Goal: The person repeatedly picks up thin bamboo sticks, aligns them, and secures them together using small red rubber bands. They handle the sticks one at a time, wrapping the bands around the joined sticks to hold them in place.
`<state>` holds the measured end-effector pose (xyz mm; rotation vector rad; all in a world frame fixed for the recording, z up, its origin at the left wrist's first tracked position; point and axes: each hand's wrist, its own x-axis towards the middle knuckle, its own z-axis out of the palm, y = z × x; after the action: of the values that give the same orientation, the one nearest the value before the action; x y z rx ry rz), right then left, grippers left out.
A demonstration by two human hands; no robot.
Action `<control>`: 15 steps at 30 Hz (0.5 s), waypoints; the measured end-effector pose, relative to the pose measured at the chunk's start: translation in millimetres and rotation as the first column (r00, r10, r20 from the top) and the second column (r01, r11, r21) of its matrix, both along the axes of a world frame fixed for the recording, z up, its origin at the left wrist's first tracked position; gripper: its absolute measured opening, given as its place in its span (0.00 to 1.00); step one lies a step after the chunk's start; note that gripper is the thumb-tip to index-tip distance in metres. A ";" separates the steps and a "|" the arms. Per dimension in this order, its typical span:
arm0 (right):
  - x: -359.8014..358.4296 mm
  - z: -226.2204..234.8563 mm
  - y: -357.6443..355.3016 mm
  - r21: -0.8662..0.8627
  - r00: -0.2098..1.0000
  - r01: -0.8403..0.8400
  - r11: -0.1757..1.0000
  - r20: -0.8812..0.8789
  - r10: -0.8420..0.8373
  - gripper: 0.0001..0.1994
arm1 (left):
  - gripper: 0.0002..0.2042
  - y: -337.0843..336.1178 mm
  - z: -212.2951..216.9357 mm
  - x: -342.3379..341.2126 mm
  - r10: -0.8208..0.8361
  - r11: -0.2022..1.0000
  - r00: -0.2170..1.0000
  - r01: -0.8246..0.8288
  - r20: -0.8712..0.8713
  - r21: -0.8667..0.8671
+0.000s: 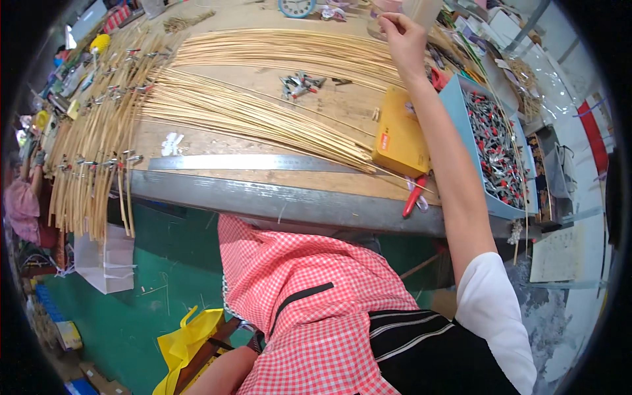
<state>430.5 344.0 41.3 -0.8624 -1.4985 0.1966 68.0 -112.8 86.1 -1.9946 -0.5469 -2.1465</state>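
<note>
- The right hand [403, 41] is stretched to the far side of the wooden workbench [263, 141]. Its fingers are pinched together at the top, and they seem to hold the end of one thin cane strip [368, 128], which runs from there down toward the yellow box [398, 135].
- The left hand is not visible in the picture.
- Two big bundles of loose strips [263, 112] lie fanned over the bench; these look not yet used.
- On the left edge, a curved set of strips [92, 158] is already fixed with many small clamps, so this part seems done.
- A blue tray [454, 108] at the right holds many more clamps [494, 141], and a few lie on the bench [299, 84].
- A long steel ruler [250, 162] and red-handled pliers [413, 196] rest near the front edge.
</note>
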 end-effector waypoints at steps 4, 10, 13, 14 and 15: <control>-44.1 39.1 -51.8 -0.014 0.986 -0.168 0.986 -0.009 0.168 0.08 | 0.13 -0.6 1.9 -11.2 0.166 0.971 0.977 -0.138 0.133 -0.197; -129.6 62.5 -173.5 -0.178 0.905 -0.355 0.918 0.181 0.385 0.04 | 0.10 59.5 -23.0 7.7 0.270 0.885 0.918 -0.117 0.290 -0.451; -150.1 43.5 -230.2 -0.290 0.803 -0.448 0.845 0.285 0.524 0.03 | 0.18 80.6 -53.1 2.2 0.210 0.803 0.851 0.131 0.481 -0.582; -156.5 33.0 -245.9 -0.315 0.771 -0.497 0.808 0.266 0.578 0.04 | 0.21 83.8 -60.3 -3.7 0.182 0.796 0.843 0.177 0.507 -0.579; -162.1 18.0 -258.8 -0.342 0.744 -0.531 0.775 0.251 0.620 0.04 | 0.22 88.4 -68.9 -11.7 0.150 0.779 0.820 0.246 0.552 -0.577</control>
<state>268.4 85.2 59.3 -0.6102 -2.0957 0.7455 56.4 -24.4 17.2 -1.5241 -1.5022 -2.8849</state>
